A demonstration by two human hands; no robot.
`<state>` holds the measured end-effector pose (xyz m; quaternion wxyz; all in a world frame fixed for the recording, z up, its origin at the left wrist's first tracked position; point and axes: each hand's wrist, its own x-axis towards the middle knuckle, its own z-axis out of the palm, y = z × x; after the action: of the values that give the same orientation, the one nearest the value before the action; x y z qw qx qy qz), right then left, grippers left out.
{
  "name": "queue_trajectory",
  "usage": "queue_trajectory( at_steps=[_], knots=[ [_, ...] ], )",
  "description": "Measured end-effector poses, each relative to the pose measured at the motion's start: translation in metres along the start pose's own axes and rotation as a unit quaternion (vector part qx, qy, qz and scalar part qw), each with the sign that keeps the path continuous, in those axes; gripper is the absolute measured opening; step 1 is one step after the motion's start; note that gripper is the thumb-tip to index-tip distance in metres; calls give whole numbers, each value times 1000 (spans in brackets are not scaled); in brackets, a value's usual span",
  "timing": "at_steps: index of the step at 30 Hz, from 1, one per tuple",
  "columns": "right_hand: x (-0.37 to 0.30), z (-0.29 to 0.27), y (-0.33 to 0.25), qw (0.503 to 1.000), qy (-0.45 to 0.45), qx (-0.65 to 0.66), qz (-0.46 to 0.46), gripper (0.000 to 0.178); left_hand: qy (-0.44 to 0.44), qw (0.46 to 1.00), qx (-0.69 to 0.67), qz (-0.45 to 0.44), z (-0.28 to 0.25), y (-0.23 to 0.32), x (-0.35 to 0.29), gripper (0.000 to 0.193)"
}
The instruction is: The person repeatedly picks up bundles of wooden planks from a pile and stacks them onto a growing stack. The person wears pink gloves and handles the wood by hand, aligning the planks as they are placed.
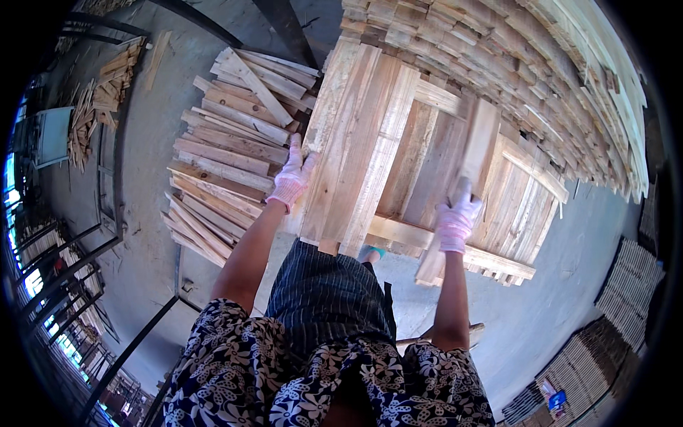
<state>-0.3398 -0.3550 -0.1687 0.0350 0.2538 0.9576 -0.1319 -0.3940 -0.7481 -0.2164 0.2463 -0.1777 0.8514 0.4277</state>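
My right hand (459, 213), in a pale pink knit glove, grips a wooden plank (482, 142) that is blurred by motion. This plank lies crosswise over a slatted wooden panel (402, 229) made of boards on rails. Boards laid side by side (356, 146) cover the panel's left part, while gaps show its lower boards in the middle and right. My left hand (292, 176), gloved the same way, rests against the left edge of those boards with its fingers apart, next to a pile of loose wooden slats (228, 153).
Behind the panel rises a large stack of wooden pieces (491, 57). Dark metal bars (206, 28) stand at the upper left. A blue-grey box (53, 135) and more scrap wood (107, 89) lie far left. Stacked slats (629, 281) line the right side of the concrete floor.
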Motion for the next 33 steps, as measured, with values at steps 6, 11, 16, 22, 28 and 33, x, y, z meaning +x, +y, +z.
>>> queue_trajectory(
  at_steps=[6,11,16,22,28,33],
  knots=[
    [-11,54,-102,981,-70,176,-26,54,-19,976,213,51,6,-3,1,68],
    [5,59,-89,961,-105,227,-119,53,-27,977,211,23,19,-57,32,63],
    [46,-22,-10,978,-105,-122,135,101,52,998,14,-26,7,17,-10,88],
    [61,12,129,982,-118,137,49,90,77,980,131,130,16,-52,27,85],
    [14,0,77,986,-123,-24,106,99,61,995,77,2,7,3,-1,85],
    [15,-6,69,994,-72,76,4,89,73,991,110,-7,3,11,2,83]
  ],
)
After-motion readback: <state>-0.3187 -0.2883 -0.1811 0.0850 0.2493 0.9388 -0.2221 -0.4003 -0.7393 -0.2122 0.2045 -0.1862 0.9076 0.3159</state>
